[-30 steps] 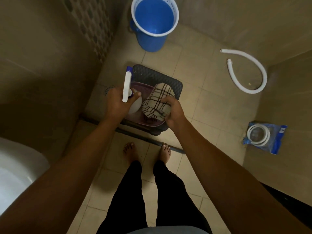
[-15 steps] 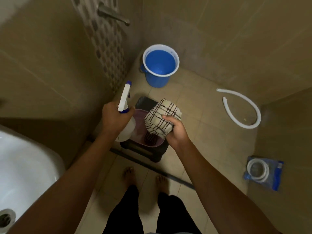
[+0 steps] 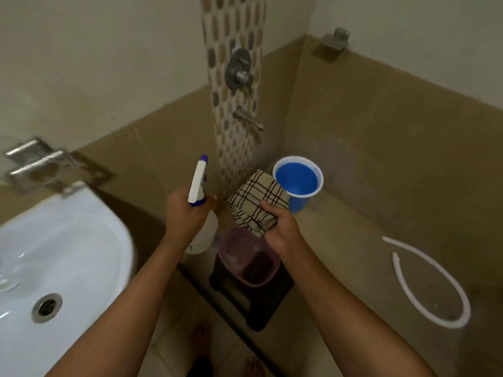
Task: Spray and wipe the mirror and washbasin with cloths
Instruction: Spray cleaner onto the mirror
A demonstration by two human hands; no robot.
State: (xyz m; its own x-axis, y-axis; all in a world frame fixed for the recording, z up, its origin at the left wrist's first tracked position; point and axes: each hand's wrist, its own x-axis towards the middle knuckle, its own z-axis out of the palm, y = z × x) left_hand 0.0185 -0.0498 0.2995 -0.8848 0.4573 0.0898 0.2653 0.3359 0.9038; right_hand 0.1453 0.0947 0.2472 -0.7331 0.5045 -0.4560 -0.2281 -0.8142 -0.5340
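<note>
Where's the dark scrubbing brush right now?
In the head view, the dark scrubbing brush lies inside the translucent pink plastic tub on the black stool, just below the right hand.

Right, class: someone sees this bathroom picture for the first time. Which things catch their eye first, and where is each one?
Centre frame, the left hand grips a white spray bottle with a blue nozzle tip, and the right hand holds a folded checked cloth above a pink tub on a dark stool. A bright blue bucket stands just behind the cloth. The white washbasin fills the lower left.
</note>
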